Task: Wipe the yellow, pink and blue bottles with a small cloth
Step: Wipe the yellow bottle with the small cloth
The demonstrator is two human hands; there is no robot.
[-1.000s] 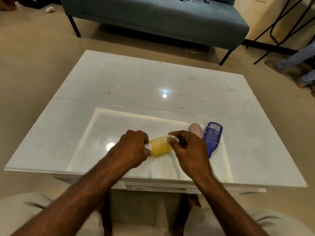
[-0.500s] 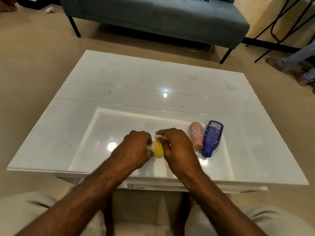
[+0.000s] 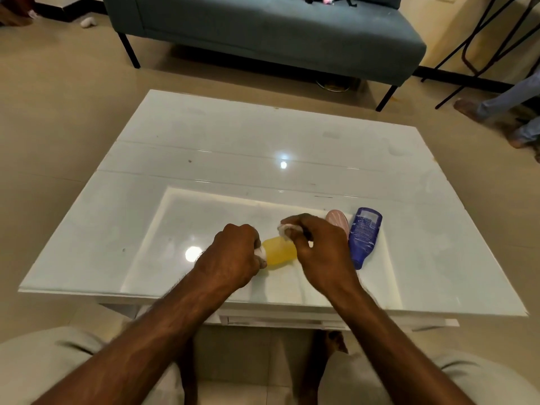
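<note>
Yellow bottle [image 3: 279, 254] is being held sideways over the near part of the white desk [image 3: 233, 147]. The left hand [image 3: 233, 255] is curling round its capped end, while the right hand [image 3: 318, 252] is pinching the cloth [image 3: 287, 229] at its other end. The pink bottle [image 3: 337, 219] and blue bottle [image 3: 363, 235] are lying side by side just right of that hand.

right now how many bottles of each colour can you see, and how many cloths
yellow bottle: 1
pink bottle: 1
blue bottle: 1
cloth: 1
total: 4
</note>
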